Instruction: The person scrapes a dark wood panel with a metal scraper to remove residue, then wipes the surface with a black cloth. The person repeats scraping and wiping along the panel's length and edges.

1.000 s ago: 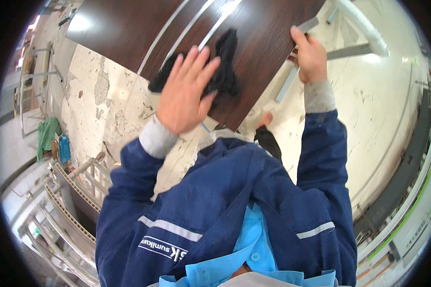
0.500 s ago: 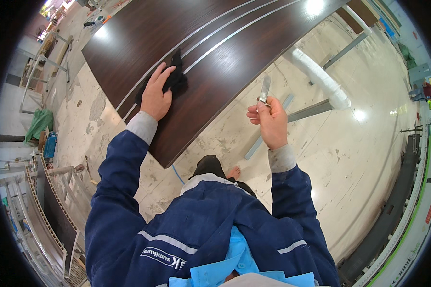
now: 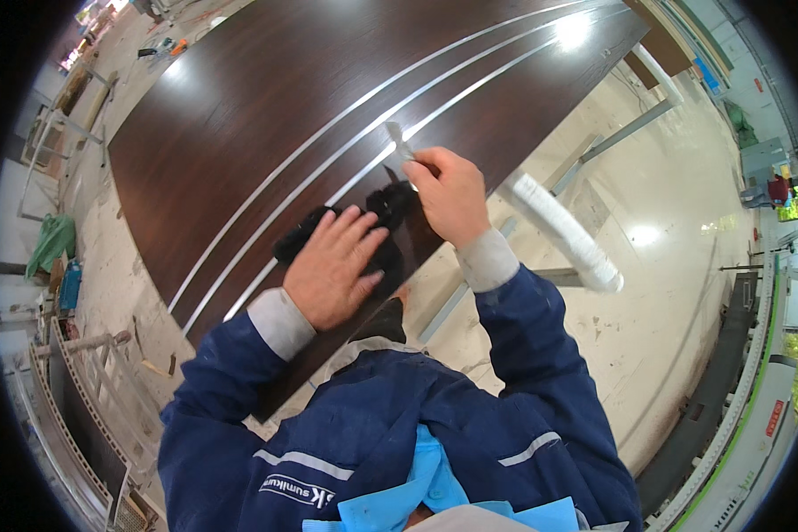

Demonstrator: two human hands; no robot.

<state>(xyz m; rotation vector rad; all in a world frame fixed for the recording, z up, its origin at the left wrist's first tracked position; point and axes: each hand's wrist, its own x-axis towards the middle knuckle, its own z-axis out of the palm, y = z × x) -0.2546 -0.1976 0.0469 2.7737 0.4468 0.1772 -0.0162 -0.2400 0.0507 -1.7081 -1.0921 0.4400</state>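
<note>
Near the dark panel's (image 3: pixel 230 124) right edge, a black cloth (image 3: pixel 298 234) is touched by the left hand (image 3: pixel 332 273), fingers apart; over silver strips (image 3: pixel 350 182), a blade (image 3: pixel 394 134) is pinched by the right hand (image 3: pixel 450 197).

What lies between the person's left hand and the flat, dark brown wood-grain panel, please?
A crumpled black cloth lies between the left hand and the dark brown panel; the head view shows it under the fingers.

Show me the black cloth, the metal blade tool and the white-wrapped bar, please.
Black cloth (image 3: pixel 390 204): head view, on its crumpled right part.
Metal blade tool (image 3: pixel 397 138): head view, on its flat metal part.
White-wrapped bar (image 3: pixel 562 230): head view, midway along the wrapping.
</note>
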